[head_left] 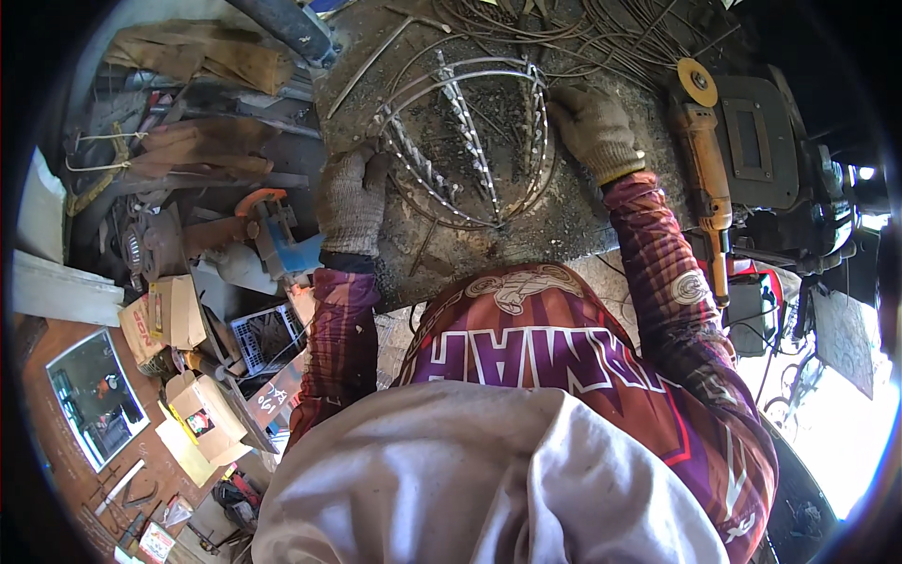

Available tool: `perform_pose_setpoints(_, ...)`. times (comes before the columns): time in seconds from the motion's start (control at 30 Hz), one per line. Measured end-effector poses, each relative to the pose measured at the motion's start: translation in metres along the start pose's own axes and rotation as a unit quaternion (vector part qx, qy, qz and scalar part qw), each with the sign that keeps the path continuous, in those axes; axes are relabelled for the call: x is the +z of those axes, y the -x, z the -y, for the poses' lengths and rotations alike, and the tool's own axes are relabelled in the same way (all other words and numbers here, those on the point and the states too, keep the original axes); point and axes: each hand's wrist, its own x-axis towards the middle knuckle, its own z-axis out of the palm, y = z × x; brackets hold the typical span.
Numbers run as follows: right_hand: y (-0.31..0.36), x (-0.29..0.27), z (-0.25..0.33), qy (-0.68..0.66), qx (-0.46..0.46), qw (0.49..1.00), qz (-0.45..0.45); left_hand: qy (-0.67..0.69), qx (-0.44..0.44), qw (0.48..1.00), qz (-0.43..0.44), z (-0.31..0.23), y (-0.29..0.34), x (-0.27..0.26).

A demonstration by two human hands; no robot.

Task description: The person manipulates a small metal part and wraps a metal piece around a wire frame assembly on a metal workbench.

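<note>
A dome-shaped frame of bent metal rod point(470, 141), with silvery ribs meeting at a near point and curved bars across its far end, lies on the dark, gritty worktable point(601, 211). My left hand point(352, 202), in a grey knitted work glove, is at the frame's left edge with its fingers curled in against the rod. On the opposite side, my right hand point(597, 132), gloved the same way, has its fingers bent at the right edge. The fingertips of both hands are partly hidden.
Coiled wire and loose rods point(601, 38) cover the table's far side. An orange angle grinder point(700, 160) lies at the right, beside a dark welding mask point(761, 141). Shelves with tools, an orange-and-blue machine point(282, 235) and open cardboard boxes point(202, 414) stand at the left.
</note>
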Motion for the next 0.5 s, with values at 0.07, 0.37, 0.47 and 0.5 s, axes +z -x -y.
perform_pose_setpoints(0.07,0.0,-0.002,0.007,0.002,-0.005,1.0,-0.014,0.0,-0.001,1.0,-0.012,-0.001,0.002,0.003)
perform_pose_setpoints(0.37,-0.001,-0.001,0.011,0.008,0.04,0.999,0.005,-0.013,0.004,1.0,-0.018,-0.002,0.001,0.001)
perform_pose_setpoints(0.47,0.0,-0.001,0.01,0.015,0.042,0.999,-0.006,-0.012,-0.01,1.0,-0.007,-0.012,-0.001,-0.003)
perform_pose_setpoints(0.5,0.001,-0.002,0.009,0.015,0.054,0.998,0.001,-0.007,-0.021,1.0,0.005,-0.017,-0.002,-0.004)
